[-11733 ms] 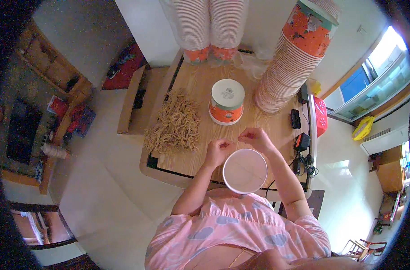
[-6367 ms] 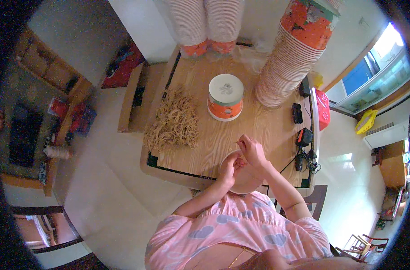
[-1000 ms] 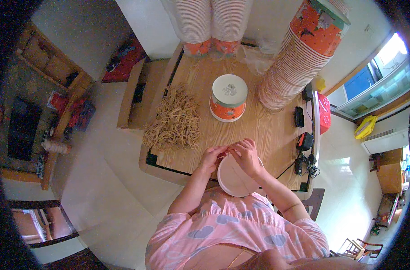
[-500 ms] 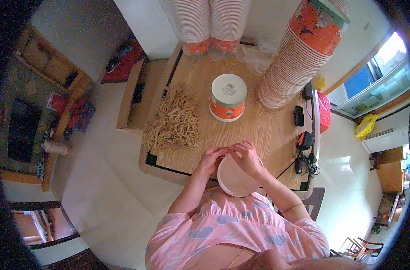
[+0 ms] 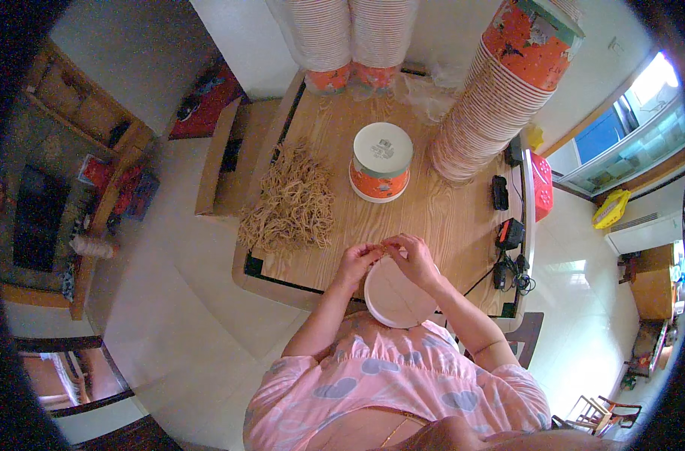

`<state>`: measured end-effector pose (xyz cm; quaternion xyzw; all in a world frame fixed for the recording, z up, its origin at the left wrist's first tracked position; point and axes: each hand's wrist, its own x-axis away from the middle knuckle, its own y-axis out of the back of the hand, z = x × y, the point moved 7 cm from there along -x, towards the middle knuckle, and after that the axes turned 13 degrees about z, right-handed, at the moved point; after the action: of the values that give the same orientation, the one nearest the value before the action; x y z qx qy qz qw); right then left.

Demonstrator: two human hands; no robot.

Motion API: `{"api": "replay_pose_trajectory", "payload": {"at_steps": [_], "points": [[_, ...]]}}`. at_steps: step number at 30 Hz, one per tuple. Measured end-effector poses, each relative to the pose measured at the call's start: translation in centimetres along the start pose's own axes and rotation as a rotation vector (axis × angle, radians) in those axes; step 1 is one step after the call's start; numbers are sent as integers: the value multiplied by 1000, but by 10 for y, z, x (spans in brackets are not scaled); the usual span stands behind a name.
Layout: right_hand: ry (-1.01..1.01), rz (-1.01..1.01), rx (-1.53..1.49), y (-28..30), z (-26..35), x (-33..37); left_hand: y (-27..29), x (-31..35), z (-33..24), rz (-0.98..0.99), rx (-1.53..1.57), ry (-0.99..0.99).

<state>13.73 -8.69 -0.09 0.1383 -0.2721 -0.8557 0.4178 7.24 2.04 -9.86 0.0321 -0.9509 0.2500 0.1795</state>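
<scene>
A round paper bucket (image 5: 401, 295), its white inside turned up to me, rests against my body at the table's near edge. A thin tan string (image 5: 408, 299) crosses its opening. My left hand (image 5: 357, 263) is closed at the far left of the rim, fingertips pinched on the string. My right hand (image 5: 411, 259) bends over the far rim, its thumb and fingers pinching the string close to the left fingertips. The fingers partly hide the string's end. Beyond them stands an upside-down orange and green paper bucket (image 5: 380, 184). A pile of tan strings (image 5: 290, 199) lies to the left.
A tall leaning stack of nested buckets (image 5: 492, 105) stands at the right, and two plastic-wrapped stacks (image 5: 331, 37) at the back. Black chargers and cables (image 5: 510, 274) lie along the table's right edge. An open cardboard box (image 5: 237, 158) is beside the table's left side.
Both hands stay at the far rim with small finger movements. The bucket in front of me has tilted slightly.
</scene>
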Motion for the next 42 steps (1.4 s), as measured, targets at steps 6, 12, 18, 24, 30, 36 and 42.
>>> {"api": "replay_pose_trajectory", "payload": {"at_steps": [6,12,18,24,30,36,42], "points": [[35,18,36,-2,2,-1,-5,1,-4,27,-72,-19],[18,10,48,-5,-4,-2,-3,2,-3,-2,-68,-20],[-101,31,-18,-4,-10,-2,1,6,-3,-37,-35,0],[-92,33,-28,-4,-11,-2,1,9,-7,-63,-11,3],[-98,29,-11,-7,-17,-2,-2,7,-11,-50,-77,-23],[-81,27,8,-5,-16,-2,-3,3,-13,-12,-210,-57],[-84,37,-27,-7,-17,-2,5,-1,-10,-47,-314,-43]]}}
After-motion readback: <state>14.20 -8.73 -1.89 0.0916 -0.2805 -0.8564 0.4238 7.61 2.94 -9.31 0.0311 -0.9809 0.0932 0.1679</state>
